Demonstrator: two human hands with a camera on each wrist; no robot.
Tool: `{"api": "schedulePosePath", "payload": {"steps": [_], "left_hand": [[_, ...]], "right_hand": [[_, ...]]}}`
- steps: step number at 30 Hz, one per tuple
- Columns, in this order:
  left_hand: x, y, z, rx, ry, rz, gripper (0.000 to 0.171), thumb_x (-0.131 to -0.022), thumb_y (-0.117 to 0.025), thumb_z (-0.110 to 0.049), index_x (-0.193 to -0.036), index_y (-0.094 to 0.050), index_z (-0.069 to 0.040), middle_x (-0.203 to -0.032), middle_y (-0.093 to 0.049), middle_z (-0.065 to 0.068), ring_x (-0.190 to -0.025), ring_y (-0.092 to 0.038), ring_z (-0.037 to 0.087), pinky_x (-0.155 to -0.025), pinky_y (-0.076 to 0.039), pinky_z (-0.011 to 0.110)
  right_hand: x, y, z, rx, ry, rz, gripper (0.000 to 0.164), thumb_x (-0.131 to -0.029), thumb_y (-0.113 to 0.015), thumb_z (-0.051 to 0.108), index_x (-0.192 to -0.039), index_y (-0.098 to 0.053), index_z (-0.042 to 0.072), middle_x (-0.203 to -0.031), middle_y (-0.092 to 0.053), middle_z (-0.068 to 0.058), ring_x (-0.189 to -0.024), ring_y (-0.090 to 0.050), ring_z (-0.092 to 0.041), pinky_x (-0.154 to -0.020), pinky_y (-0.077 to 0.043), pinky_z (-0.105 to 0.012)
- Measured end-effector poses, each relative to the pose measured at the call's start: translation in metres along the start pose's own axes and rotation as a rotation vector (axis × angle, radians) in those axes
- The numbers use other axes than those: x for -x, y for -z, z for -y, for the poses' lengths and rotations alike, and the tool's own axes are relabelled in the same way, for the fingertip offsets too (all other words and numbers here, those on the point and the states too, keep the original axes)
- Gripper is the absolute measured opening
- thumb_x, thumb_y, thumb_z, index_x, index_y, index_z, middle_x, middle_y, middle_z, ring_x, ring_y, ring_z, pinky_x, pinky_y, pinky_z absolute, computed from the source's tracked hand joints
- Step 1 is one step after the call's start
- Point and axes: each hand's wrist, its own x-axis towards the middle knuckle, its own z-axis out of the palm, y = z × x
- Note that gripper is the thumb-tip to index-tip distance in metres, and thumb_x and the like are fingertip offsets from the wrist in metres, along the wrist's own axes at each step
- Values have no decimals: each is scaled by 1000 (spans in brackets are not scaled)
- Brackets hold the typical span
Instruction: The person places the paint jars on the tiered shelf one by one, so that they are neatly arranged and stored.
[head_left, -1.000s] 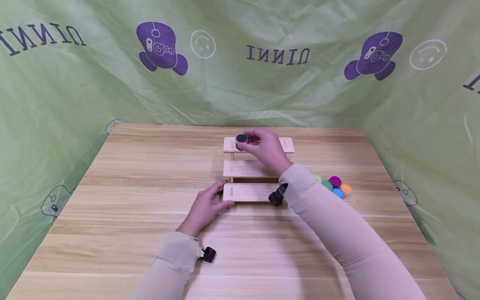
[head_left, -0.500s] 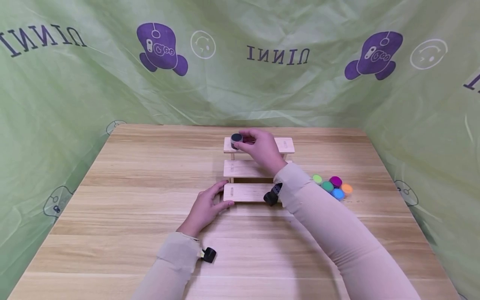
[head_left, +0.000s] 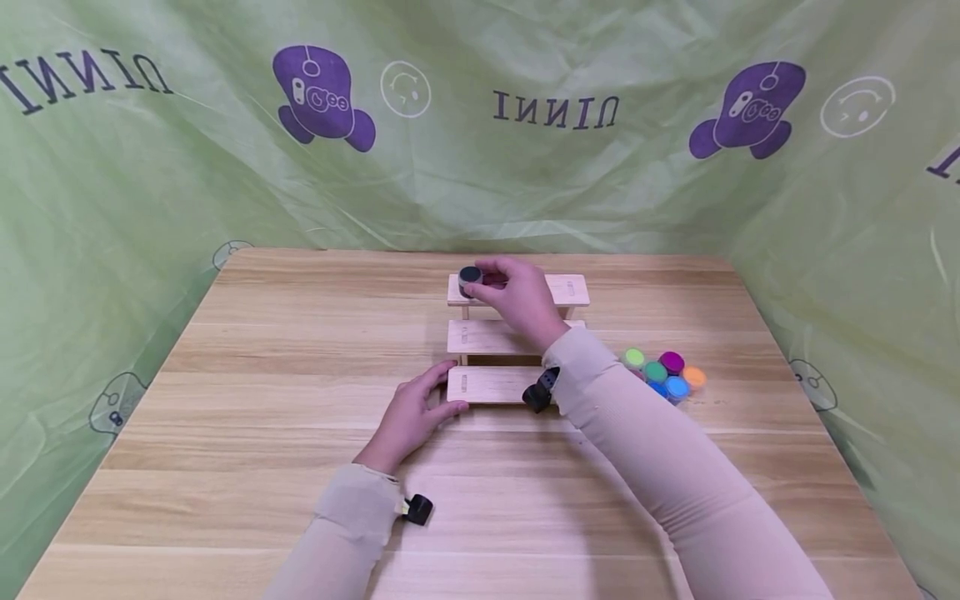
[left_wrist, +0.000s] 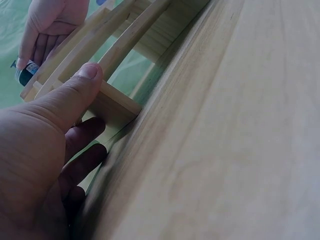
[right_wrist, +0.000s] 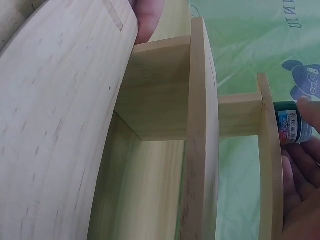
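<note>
Dark-lidded jar (right_wrist: 288,126) between the right fingers (right_wrist: 303,159)

Worktop (head_left: 300,375): wood-look, streaked grain, smooth, soft sheen. Tiered stand (head_left: 487,336) near worktop's far edge: pale wood, matt, fine-grained, smooth. Dark jar (head_left: 469,283) on top: smooth, plastic-looking, printed label (right_wrist: 288,127). Coloured pots (head_left: 677,387) toward right edge: plastic-looking. Backdrop (head_left: 480,183) beyond far edge: thin creased cloth, faint sheen. Sleeves (head_left: 660,458): soft matt cloth. Wrist cameras (head_left: 418,509): black, plastic-looking.
</note>
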Motion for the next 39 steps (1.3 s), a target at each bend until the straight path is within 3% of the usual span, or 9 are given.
{"api": "schedulePosePath", "payload": {"steps": [15,26,39], "left_hand": [[0,0,0,1,-7,-3,69,-84,-82,-31,-144,-54,-13,-133,-66,8,-133,-53,25,-116,-34,45],[1,0,-1,-12,-12,-17,70,-84,-82,-30,-144,-54,-12,-132,-66,9,-132,-54,26,-115,-36,47],[1,-1,0,8,-30,-25,70,-82,-83,-29,-143,-55,-10,-131,-67,9,-132,-53,27,-114,-36,48]], "right_hand": [[9,6,-1,-56,-13,1,54,-86,-82,22,-133,-63,6,-118,-70,-6,-104,-68,-15,-88,-55,-22],[17,10,-8,-85,-19,-68,49,-85,-83,26,-128,-67,8,-117,-70,-4,-106,-67,-16,-92,-54,-23],[30,19,-14,-151,-11,-106,45,-86,-82,18,-126,-67,5,-121,-70,-11,-110,-67,-20,-94,-54,-26]]}}
